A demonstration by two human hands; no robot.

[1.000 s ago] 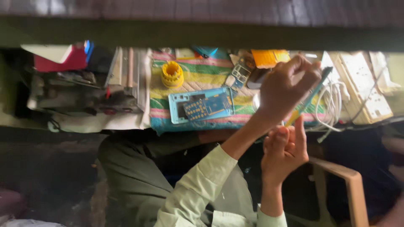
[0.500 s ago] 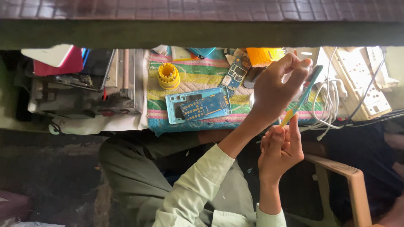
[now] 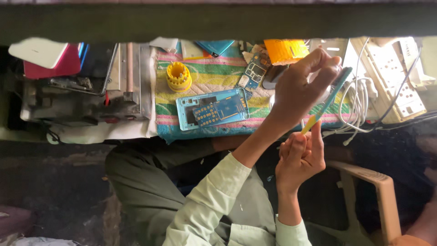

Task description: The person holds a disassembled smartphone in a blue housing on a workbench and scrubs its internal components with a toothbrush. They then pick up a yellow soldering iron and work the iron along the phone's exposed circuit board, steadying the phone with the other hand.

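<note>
Both hands grasp a slim teal-yellow tool (image 3: 327,101) above the desk's right front edge: left hand (image 3: 298,93) pinches its top, right hand (image 3: 300,157) its lower tip. Step: readying the tool. Next needs reaching the opened blue phone frame (image 3: 214,108) on the striped cloth (image 3: 214,75).

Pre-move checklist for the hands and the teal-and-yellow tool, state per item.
1. Left hand grips the upper end of the teal-and-yellow tool: ok.
2. Right hand fingertips meet the tool's yellow lower tip: ok.
3. Tool held above the bench, apart from the white cables: cannot tell, they overlap in view.
4. Blue phone frame lies flat on the striped cloth, untouched by either hand: ok.
5. Yellow round holder stands upright on the cloth, away from both hands: ok.
6. Tool's working tip in view: not ok, the fingers hide it.
</note>
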